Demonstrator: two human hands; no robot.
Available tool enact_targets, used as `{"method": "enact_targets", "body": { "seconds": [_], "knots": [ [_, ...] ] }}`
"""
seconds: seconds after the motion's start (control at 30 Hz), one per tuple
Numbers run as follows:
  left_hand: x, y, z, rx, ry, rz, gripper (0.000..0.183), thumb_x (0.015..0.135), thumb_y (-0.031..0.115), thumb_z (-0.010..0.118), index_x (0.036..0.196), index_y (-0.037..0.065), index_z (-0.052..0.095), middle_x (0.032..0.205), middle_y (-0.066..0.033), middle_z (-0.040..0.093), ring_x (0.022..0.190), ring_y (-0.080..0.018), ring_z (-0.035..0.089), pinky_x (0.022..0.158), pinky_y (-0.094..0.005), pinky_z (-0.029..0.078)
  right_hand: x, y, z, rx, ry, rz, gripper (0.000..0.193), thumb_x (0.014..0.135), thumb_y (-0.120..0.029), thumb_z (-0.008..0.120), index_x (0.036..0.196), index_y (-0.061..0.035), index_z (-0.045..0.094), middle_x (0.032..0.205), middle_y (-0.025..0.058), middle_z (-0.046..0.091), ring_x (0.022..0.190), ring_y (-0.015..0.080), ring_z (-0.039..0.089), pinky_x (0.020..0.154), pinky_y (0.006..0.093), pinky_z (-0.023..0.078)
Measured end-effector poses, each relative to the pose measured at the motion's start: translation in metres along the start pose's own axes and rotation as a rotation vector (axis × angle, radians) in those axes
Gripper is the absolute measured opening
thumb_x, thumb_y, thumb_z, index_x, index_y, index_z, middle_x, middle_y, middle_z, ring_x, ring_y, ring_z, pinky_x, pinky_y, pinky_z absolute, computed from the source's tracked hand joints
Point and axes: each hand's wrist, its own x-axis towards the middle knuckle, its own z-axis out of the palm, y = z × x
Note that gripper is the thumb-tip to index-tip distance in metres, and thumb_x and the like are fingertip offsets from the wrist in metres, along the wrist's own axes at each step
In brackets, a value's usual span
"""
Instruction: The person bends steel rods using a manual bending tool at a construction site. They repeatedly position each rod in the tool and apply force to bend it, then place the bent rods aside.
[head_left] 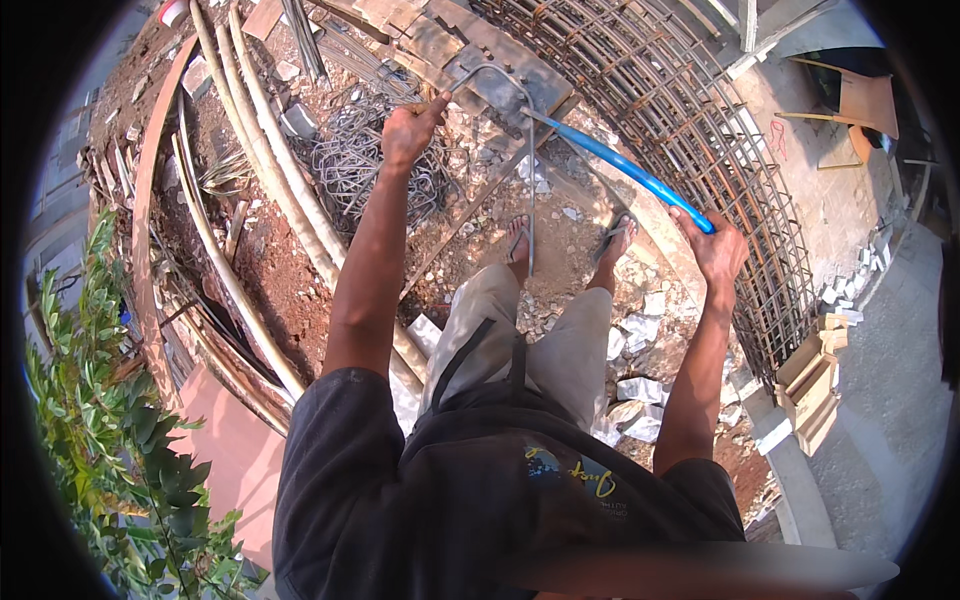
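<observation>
My left hand [412, 132] is closed on one end of a thin steel bar [532, 205]. The bar bends over a dark metal plate [508, 90] on a wooden bench, and its long leg points back toward my feet. In my right hand [718, 248] is the end of a blue-handled bending lever [625, 168]. The lever's far tip meets the bar at the plate's near edge, though the exact contact is too small to make out. Below my left hand lies a tangled pile of bent steel stirrups [365, 165].
Long rebar cages [690, 130] curve along the right side. Bamboo poles [275, 165] and planks lie at the left, with leafy branches [110, 420] nearer. Broken white pieces [642, 390] litter the rubble by my feet. Cut wooden blocks [812, 385] sit at right.
</observation>
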Motion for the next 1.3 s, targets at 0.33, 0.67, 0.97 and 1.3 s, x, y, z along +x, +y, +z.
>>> {"method": "enact_targets", "body": {
  "seconds": [0.33, 0.67, 0.97, 1.3],
  "knots": [
    [0.006, -0.005, 0.004, -0.005, -0.034, -0.102, 0.068, 0.085, 0.083, 0.072, 0.097, 0.018, 0.088, 0.084, -0.0034, 0.076, 0.075, -0.0200, 0.068, 0.066, -0.0380, 0.054, 0.018, 0.018, 0.034, 0.179, -0.153, -0.034, 0.062, 0.084, -0.068, 0.083, 0.070, -0.0089, 0.072, 0.058, 0.0127, 0.063, 0.057, 0.0347, 0.061, 0.063, 0.0473, 0.050],
    [0.000, 0.001, 0.010, -0.093, 0.113, -0.113, 0.064, 0.081, 0.075, 0.083, 0.092, 0.013, 0.087, 0.073, -0.0008, 0.065, 0.074, -0.0177, 0.060, 0.073, -0.0413, 0.048, 0.040, 0.032, 0.034, 0.381, -0.468, -0.126, 0.055, 0.092, -0.059, 0.081, 0.083, -0.0048, 0.075, 0.063, 0.0125, 0.064, 0.056, 0.0245, 0.062, 0.058, 0.0384, 0.048],
    [-0.012, 0.005, 0.015, -0.087, 0.140, -0.154, 0.056, 0.080, 0.067, 0.089, 0.072, 0.013, 0.075, 0.072, 0.0026, 0.061, 0.072, -0.0138, 0.054, 0.070, -0.0368, 0.043, 0.105, 0.035, 0.057, 0.494, -1.350, -0.179, 0.038, 0.101, -0.037, 0.080, 0.104, 0.0000, 0.072, 0.060, -0.0025, 0.056, 0.047, 0.0068, 0.054, 0.044, 0.0268, 0.044],
    [-0.005, -0.003, 0.040, -0.299, 0.336, -0.056, 0.029, 0.096, 0.034, 0.084, 0.078, 0.012, 0.078, 0.064, 0.0101, 0.049, 0.060, -0.0048, 0.035, 0.058, -0.0283, 0.025, 0.040, 0.027, 0.096, 0.764, -1.349, -0.011, 0.039, 0.101, -0.034, 0.081, 0.081, -0.0031, 0.068, 0.057, -0.0031, 0.055, 0.046, 0.0055, 0.054, 0.044, 0.0262, 0.042]
  ]
}}
